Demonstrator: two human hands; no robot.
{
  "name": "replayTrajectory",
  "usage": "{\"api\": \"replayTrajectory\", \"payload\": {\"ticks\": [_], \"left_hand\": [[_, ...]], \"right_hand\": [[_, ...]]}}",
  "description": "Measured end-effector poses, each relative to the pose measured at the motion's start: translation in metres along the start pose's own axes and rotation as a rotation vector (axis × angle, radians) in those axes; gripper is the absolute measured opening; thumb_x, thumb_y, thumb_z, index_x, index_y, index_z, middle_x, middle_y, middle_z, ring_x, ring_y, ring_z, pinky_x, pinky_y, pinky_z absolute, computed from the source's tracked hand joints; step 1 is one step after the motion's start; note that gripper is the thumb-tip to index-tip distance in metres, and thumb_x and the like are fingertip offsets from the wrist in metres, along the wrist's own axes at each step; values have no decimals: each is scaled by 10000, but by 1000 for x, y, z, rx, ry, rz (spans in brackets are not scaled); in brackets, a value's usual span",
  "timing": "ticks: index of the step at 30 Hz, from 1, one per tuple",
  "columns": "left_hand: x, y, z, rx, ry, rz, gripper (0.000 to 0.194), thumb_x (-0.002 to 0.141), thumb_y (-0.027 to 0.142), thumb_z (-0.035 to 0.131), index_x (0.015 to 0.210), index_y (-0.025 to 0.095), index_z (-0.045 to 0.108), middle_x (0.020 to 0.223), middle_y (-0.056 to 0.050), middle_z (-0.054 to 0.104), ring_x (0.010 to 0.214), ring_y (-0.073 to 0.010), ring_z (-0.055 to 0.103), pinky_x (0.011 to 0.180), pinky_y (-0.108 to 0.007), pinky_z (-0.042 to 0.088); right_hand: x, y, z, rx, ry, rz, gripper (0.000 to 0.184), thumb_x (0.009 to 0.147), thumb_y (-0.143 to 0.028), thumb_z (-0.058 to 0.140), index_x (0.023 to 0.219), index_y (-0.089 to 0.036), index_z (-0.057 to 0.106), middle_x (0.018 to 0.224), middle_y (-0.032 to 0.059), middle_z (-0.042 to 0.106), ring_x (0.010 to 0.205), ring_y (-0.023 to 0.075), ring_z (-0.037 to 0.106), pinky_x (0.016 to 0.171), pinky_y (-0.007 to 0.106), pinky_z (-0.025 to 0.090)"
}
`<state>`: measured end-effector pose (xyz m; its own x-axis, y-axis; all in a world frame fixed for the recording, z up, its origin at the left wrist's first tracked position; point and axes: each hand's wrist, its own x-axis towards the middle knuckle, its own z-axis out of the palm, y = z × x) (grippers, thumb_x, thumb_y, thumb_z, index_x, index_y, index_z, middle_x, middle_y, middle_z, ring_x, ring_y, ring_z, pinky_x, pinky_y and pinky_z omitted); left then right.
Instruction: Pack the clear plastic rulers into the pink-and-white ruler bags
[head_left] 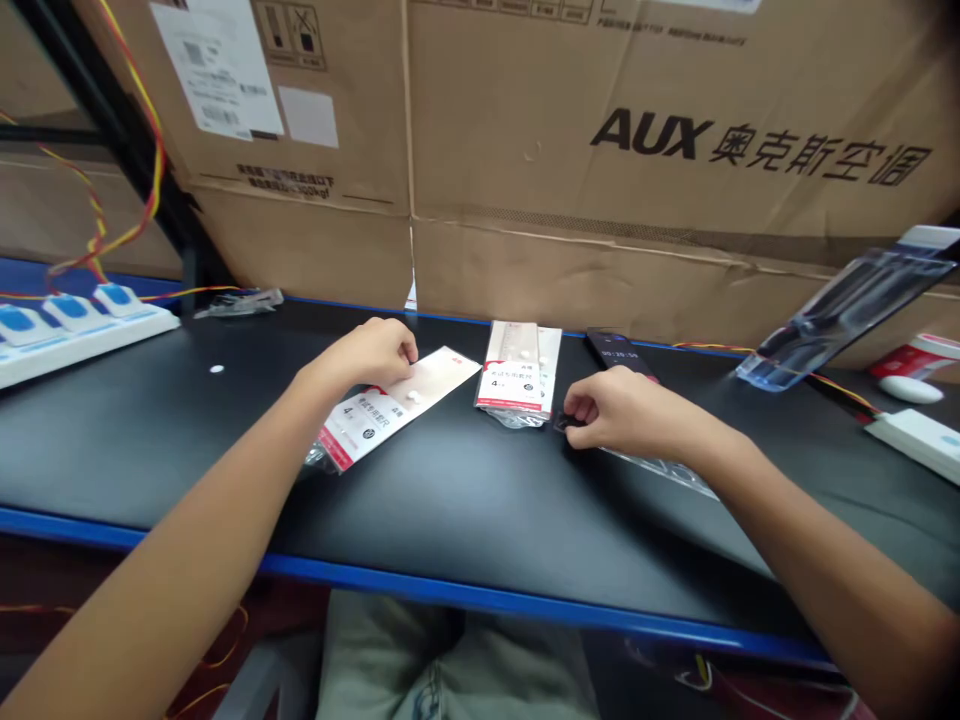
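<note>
My left hand is closed at the upper left edge of a ruler set packet, fingers curled against it. This flat packet is white and red with a clear wrap, and lies aslant. To its right is a small pile of similar ruler set packets on the table. My right hand pinches the left end of a clear plastic strip; a small dark part shows at the fingertips. The strip runs right, partly hidden under my forearm. Its exact kind is unclear.
A phone showing a timer lies behind my right hand. A large cardboard box borders the black table. A power strip is at left, a clear plastic case at right. A white dot-like piece lies left.
</note>
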<state>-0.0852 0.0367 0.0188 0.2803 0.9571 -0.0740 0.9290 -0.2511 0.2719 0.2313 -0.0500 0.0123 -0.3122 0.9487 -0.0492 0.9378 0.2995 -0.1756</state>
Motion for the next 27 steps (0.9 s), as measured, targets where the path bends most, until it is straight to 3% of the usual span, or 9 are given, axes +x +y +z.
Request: {"api": "replayTrajectory", "payload": {"ticks": [2, 4, 7, 11, 16, 20, 23, 25, 27], "left_hand": [[-1, 1, 0, 5, -3, -5, 282, 631, 268, 620, 878, 208, 742, 929, -55, 766, 747, -213, 688, 635, -274, 497], [-2, 2, -1, 35, -31, -12, 332, 669, 431, 654, 903, 214, 749, 913, -66, 761, 754, -236, 684, 638, -294, 490], [-3, 4, -1, 113, -88, 56, 666, 615, 718, 658, 1053, 220, 722, 1047, -91, 739, 853, -268, 678, 664, -301, 475], [-2, 7, 3, 137, -168, 191, 870, 557, 830, 634, 1188, 231, 656, 1201, -102, 686, 961, -274, 653, 684, -283, 458], [-5, 12, 8, 116, -187, 213, 931, 530, 808, 661, 1263, 238, 607, 1246, -97, 655, 1001, -271, 634, 748, -294, 470], [-14, 22, 6, 207, -130, 224, 734, 608, 699, 655, 1191, 253, 654, 1191, -90, 679, 1015, -294, 632, 733, -314, 471], [-24, 34, 5, 288, -98, 222, 537, 673, 560, 628, 1106, 250, 698, 1095, -86, 720, 923, -302, 662, 681, -327, 468], [-29, 40, 5, 333, -92, 239, 442, 711, 478, 592, 1066, 244, 713, 1030, -90, 736, 850, -301, 676, 658, -334, 463], [-31, 43, 4, 301, -66, 296, 395, 753, 409, 552, 1083, 258, 709, 1030, -78, 744, 844, -285, 682, 668, -327, 466]], "right_hand": [[-1, -6, 2, -71, 30, 13, 91, 691, -304, 660, 682, -213, 668, 640, 5, 641, 569, 153, 540, 476, 276, 285], [-1, -10, 3, -114, 48, 19, 99, 686, -301, 653, 652, -208, 645, 619, 11, 624, 560, 154, 532, 470, 277, 262], [-1, -11, 5, -143, 58, 14, 124, 685, -294, 645, 610, -202, 607, 583, 15, 593, 541, 150, 514, 468, 280, 245], [-1, -8, 5, -130, 62, -1, 149, 707, -293, 628, 602, -203, 574, 584, 12, 585, 523, 141, 492, 465, 275, 251], [-9, -21, 2, -95, 25, -42, 168, 804, -284, 575, 661, -204, 614, 620, 20, 608, 531, 146, 527, 481, 271, 294], [-31, -49, 9, -146, 43, -151, 216, 886, -256, 536, 699, -194, 624, 722, 52, 664, 620, 180, 608, 555, 292, 387], [-58, -66, 25, -144, 95, -233, 275, 980, -271, 451, 896, -197, 702, 869, 83, 720, 770, 230, 684, 684, 345, 506], [-77, -71, 37, -124, 220, -279, 306, 985, -363, 481, 1080, -181, 708, 1057, 122, 739, 914, 271, 708, 765, 390, 565], [-93, -71, 45, -69, 285, -388, 366, 977, -389, 510, 1253, -197, 655, 1230, 93, 715, 1058, 254, 702, 884, 376, 586]]}}
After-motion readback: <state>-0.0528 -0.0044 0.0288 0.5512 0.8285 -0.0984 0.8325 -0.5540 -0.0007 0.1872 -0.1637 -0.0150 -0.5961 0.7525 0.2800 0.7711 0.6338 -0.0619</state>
